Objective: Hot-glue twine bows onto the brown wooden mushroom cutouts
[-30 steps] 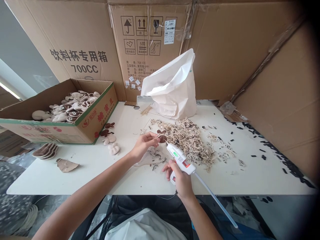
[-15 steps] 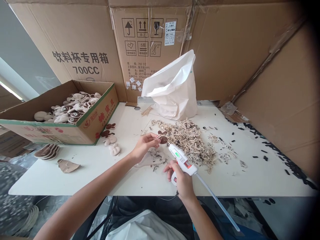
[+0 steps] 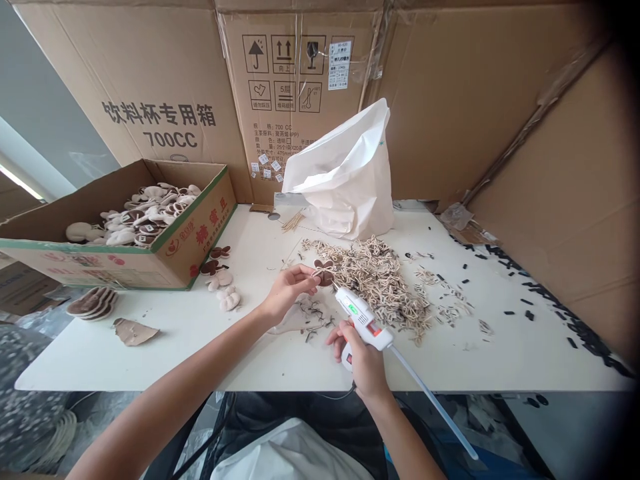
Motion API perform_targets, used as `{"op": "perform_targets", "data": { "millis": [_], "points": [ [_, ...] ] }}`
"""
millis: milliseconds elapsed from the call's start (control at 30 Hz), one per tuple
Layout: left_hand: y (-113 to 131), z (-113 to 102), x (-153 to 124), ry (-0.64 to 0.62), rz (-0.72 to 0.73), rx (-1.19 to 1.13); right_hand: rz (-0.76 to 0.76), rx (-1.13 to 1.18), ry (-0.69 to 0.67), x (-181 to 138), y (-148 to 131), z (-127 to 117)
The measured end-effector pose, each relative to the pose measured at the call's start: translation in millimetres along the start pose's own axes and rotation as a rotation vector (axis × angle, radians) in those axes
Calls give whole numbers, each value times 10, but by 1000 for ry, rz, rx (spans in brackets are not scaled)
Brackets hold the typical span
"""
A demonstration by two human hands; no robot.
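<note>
My left hand (image 3: 295,287) pinches a small brown felt piece (image 3: 324,275) with a rounded, eared outline and a pale cord across it. In my right hand (image 3: 364,357) is a white hot glue gun (image 3: 356,312) with a green light. Its nozzle points up and left, the tip at or very close to the felt piece; whether they touch I cannot tell. A long translucent glue stick (image 3: 433,403) sticks out of the gun's back. Just behind and right of the felt piece spreads a heap of beige cord loops (image 3: 380,280).
An open carton (image 3: 195,230) of cream and brown felt pieces stands at left. Loose felt pieces (image 3: 229,298) lie beside it, with a brown-and-cream stack (image 3: 93,303) farther left. A white bag (image 3: 350,193) stands behind the heap. Black bits (image 3: 565,313) litter the right side.
Almost nothing differs. Both hands, the felt piece and the glue gun keep their places, with only a very slight shift of the whole view.
</note>
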State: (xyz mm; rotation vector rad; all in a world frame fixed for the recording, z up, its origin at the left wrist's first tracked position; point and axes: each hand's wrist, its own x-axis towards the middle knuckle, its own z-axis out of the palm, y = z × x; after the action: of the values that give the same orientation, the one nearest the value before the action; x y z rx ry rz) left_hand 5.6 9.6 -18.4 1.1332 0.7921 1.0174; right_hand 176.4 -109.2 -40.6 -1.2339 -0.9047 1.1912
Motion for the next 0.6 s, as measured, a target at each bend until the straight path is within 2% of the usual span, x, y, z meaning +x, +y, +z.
{"op": "perform_targets", "data": {
  "millis": [600],
  "points": [
    [12, 3, -8, 1, 0, 24, 34, -25, -25, 16, 94, -37]
  ]
}}
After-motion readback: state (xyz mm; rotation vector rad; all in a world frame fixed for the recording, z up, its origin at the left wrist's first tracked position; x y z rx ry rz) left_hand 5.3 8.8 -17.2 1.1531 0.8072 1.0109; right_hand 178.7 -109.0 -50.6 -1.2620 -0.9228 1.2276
